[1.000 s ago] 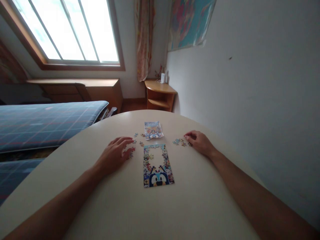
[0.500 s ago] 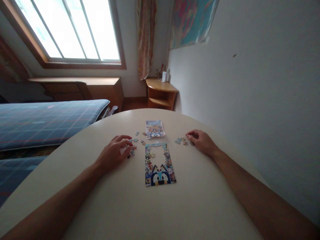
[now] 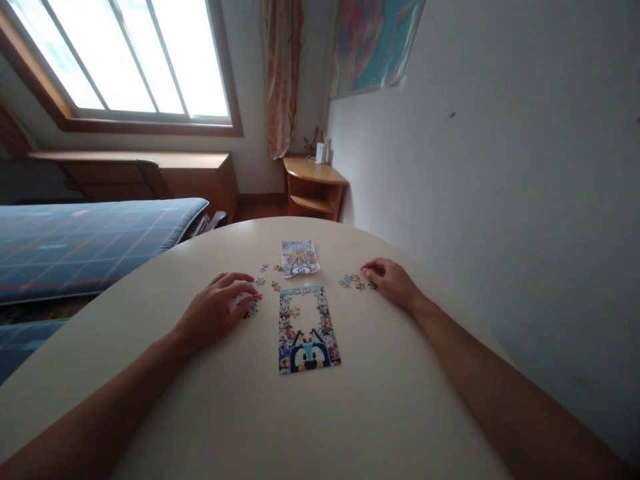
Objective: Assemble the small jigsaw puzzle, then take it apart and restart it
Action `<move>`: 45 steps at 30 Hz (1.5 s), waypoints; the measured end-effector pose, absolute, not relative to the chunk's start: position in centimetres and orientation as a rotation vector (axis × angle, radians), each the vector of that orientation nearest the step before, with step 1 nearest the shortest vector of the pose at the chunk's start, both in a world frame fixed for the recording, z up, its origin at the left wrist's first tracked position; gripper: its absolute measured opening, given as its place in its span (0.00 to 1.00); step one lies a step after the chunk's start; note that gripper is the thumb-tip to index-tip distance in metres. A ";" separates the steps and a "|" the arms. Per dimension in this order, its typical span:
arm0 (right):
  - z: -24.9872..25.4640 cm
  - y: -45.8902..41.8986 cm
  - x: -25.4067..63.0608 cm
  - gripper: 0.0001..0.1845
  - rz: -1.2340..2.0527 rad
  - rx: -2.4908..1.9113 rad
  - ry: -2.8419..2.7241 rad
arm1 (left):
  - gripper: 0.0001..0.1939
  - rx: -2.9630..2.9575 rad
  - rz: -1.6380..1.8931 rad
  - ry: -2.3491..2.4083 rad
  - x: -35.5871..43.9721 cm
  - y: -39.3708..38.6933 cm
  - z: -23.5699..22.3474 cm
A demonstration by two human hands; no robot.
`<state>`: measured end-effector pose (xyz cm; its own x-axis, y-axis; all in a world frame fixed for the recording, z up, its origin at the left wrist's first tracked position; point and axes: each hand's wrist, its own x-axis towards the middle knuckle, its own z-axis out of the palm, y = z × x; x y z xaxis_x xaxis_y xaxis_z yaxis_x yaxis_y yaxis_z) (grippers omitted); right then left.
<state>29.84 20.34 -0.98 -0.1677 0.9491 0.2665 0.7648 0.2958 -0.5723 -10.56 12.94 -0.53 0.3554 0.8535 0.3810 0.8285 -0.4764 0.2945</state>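
A partly assembled jigsaw puzzle [image 3: 311, 353] lies flat on the table between my hands, a blue cartoon dog's face along its near side. Its upper middle is a bare gap with one joined bit at the left. My left hand [image 3: 220, 303] rests to its left, fingers apart, over a small heap of loose puzzle pieces [image 3: 253, 308] that it partly covers. On the other side, my right hand [image 3: 393, 283] has curled fingers, thumb and index close together, at the edge of more loose pieces [image 3: 350, 281]. Whether anything is pinched there cannot be made out.
A creased picture sheet [image 3: 300, 259] with the same dog lies beyond the puzzle, several stray pieces [image 3: 261, 281] to its left. The round white table [image 3: 320, 427] stands by a wall at right. A plaid mattress [image 3: 90, 233] is at left, a corner shelf [image 3: 317, 173] behind.
The whole view has shifted slightly, so everything appears a little further left. Both hands keep nearly the same place beside the pieces.
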 end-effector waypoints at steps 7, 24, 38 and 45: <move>-0.7 20.1 29.7 0.11 0.389 -1.525 -1.988 | 0.14 2.241 0.952 1.998 -11.5 13.8 -1.0; -1.0 20.3 29.9 0.12 0.500 -1.523 -1.920 | 0.17 2.086 0.837 2.020 -12.8 14.5 -1.1; -0.9 20.2 29.8 0.12 0.474 -1.507 -1.942 | 0.12 2.253 0.747 1.942 -12.3 13.5 -0.9; -1.2 20.4 30.0 0.12 0.479 -1.513 -1.941 | 0.12 2.229 0.751 1.952 -12.3 13.8 -1.1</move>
